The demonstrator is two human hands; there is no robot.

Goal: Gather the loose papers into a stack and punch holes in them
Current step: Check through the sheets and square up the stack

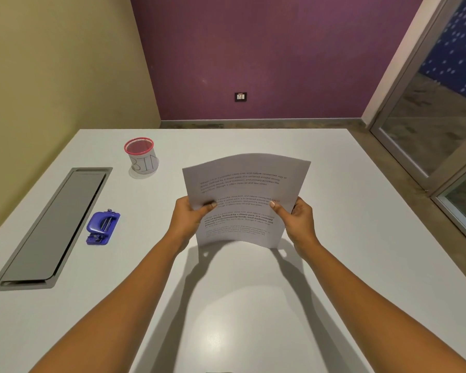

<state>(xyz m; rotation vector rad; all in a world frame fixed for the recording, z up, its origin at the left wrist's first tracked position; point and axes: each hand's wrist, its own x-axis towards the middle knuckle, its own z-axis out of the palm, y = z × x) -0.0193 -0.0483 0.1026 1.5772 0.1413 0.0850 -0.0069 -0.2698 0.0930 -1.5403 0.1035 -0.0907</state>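
A stack of printed white papers [242, 184] is held upright above the middle of the white table [347, 265], its lower edge near the tabletop and its sheets bowed. My left hand [190, 219] grips the stack's left edge with the thumb on the front. On the right edge, my right hand [296, 220] holds it the same way. A blue hole punch [102, 228] lies on the table to the left of my left forearm, untouched.
A red-rimmed mesh cup labelled BIN [141, 156] stands at the back left. A grey cable-tray lid [55, 227] is set into the table along its left side. Walls stand behind and to the left; a glass door is at the right.
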